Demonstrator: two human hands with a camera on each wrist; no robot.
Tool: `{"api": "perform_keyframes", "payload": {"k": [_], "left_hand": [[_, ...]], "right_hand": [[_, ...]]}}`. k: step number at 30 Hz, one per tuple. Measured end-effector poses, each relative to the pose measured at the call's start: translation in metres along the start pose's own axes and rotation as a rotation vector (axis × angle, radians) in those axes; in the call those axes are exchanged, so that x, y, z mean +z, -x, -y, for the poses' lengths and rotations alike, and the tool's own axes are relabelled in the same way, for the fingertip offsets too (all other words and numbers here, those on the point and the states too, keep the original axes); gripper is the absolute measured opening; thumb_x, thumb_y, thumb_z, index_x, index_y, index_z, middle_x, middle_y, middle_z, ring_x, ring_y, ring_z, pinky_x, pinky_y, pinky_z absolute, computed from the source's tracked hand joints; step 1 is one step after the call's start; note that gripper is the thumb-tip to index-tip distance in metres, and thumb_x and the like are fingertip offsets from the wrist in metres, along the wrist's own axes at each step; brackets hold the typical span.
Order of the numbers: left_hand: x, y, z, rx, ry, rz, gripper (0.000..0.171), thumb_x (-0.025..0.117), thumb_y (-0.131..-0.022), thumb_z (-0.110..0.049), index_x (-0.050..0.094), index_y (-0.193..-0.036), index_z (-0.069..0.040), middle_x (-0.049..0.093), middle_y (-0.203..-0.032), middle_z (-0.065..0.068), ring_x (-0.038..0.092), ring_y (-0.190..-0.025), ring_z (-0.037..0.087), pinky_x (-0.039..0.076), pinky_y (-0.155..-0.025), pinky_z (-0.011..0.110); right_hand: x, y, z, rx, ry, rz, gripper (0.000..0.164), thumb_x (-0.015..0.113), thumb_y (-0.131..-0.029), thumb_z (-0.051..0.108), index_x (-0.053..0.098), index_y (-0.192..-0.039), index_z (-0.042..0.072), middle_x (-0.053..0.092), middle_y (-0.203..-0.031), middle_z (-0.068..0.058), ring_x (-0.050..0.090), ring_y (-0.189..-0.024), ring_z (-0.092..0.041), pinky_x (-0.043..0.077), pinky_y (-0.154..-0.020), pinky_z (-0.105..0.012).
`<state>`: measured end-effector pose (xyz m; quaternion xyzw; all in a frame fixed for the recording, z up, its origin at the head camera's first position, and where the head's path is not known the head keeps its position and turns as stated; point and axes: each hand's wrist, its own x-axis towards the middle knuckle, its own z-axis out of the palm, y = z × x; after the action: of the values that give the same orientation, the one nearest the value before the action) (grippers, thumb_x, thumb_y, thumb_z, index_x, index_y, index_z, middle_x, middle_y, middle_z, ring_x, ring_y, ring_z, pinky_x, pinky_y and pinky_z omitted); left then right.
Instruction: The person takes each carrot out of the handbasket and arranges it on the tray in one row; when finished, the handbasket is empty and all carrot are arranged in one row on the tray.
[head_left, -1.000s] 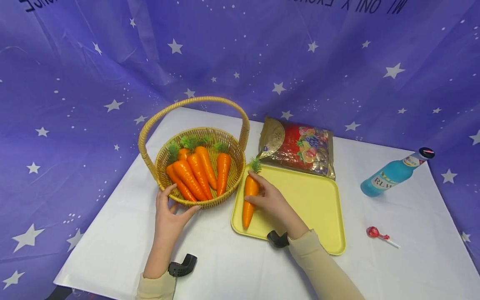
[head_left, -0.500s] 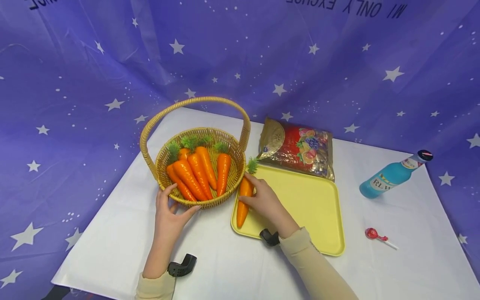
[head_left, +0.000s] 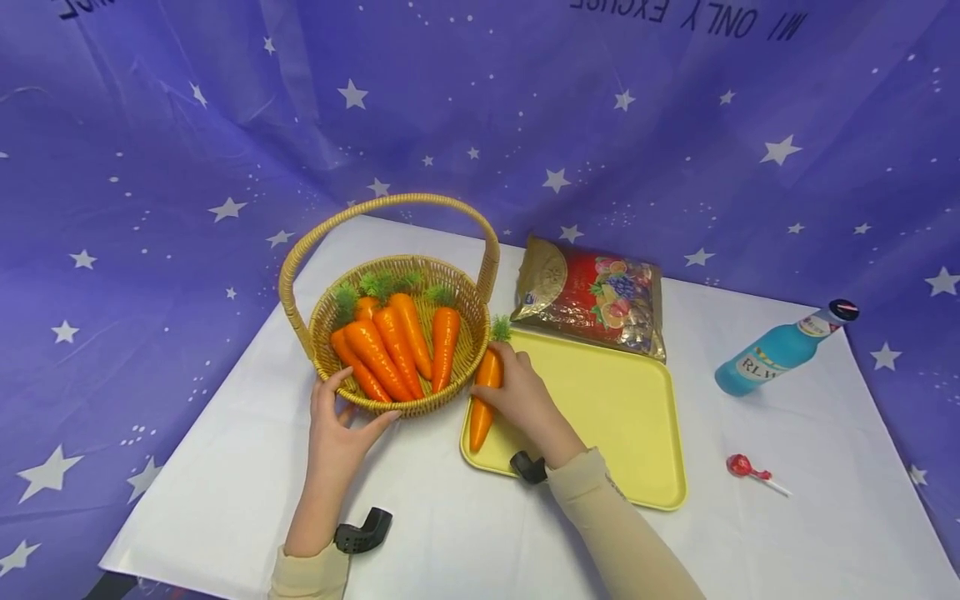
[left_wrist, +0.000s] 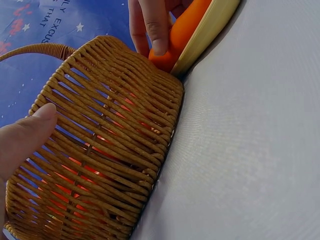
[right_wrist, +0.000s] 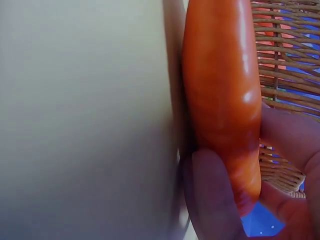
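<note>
My right hand [head_left: 521, 393] grips an orange carrot [head_left: 482, 425] with a green tuft, at the left edge of the yellow tray [head_left: 615, 433]. In the right wrist view, thumb and fingers lie on opposite sides of this carrot [right_wrist: 220, 85], close to the basket weave [right_wrist: 280, 85]. My left hand [head_left: 335, 433] holds the near-left side of the wicker basket [head_left: 420, 407], a fingertip over the rim. Against the woven wall [left_wrist: 105, 135] in the left wrist view lies the left thumb [left_wrist: 30, 132]. Several carrots [head_left: 378, 350] lie inside the basket, tufts toward the back.
Behind the tray lies a red and gold bag [head_left: 592, 296] with fruit pictures. A blue bottle [head_left: 776, 354] and a red lollipop [head_left: 741, 467] are at the right on the white table [head_left: 817, 550]. The basket's tall handle [head_left: 397, 200] arches over it.
The right hand has moved left across the tray with the carrot, bringing it up beside the basket. The left hand and the basket have hardly moved.
</note>
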<state>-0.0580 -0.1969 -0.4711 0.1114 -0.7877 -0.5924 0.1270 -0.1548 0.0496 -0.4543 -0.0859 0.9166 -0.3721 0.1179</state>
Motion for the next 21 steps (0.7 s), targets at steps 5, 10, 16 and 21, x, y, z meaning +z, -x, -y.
{"api": "perform_keyframes", "payload": {"k": [5,10,16,21], "left_hand": [[0.0,-0.001,0.0,-0.001,-0.007,0.006,0.087,0.088,-0.07,-0.014,0.037,-0.14,-0.009,0.015,-0.153,0.015,0.025,-0.138,0.031,0.039,-0.106,0.048],[0.0,-0.001,-0.001,0.005,-0.011,0.007,0.087,0.088,-0.069,-0.014,0.038,-0.14,-0.009,0.018,-0.15,0.016,0.026,-0.136,0.031,0.039,-0.106,0.049],[0.0,-0.001,-0.001,0.004,-0.013,0.006,0.087,0.088,-0.069,-0.014,0.038,-0.14,-0.009,0.02,-0.149,0.016,0.026,-0.137,0.031,0.039,-0.106,0.049],[-0.001,0.0,-0.001,-0.014,-0.012,0.002,0.087,0.088,-0.069,-0.016,0.038,-0.14,-0.01,0.019,-0.15,0.016,0.025,-0.137,0.03,0.038,-0.107,0.048]], "right_hand": [[-0.006,0.005,-0.003,-0.005,-0.032,0.029,0.083,0.077,-0.083,0.035,0.031,-0.151,0.019,0.05,-0.125,-0.016,0.056,-0.095,-0.026,0.052,-0.077,-0.038],[-0.021,0.013,0.001,0.002,-0.054,0.055,0.088,0.076,-0.084,0.033,0.024,-0.154,0.021,0.044,-0.145,-0.01,0.053,-0.115,-0.026,0.045,-0.098,-0.044],[-0.045,0.019,0.014,-0.019,0.011,0.037,0.083,0.074,-0.086,0.027,0.027,-0.153,0.022,0.046,-0.142,-0.017,0.062,-0.093,-0.024,0.054,-0.079,-0.04],[-0.067,0.025,0.028,-0.089,0.025,0.032,0.074,0.07,-0.09,0.031,0.029,-0.152,0.03,0.047,-0.141,-0.017,0.061,-0.106,-0.032,0.056,-0.081,-0.045]]}}
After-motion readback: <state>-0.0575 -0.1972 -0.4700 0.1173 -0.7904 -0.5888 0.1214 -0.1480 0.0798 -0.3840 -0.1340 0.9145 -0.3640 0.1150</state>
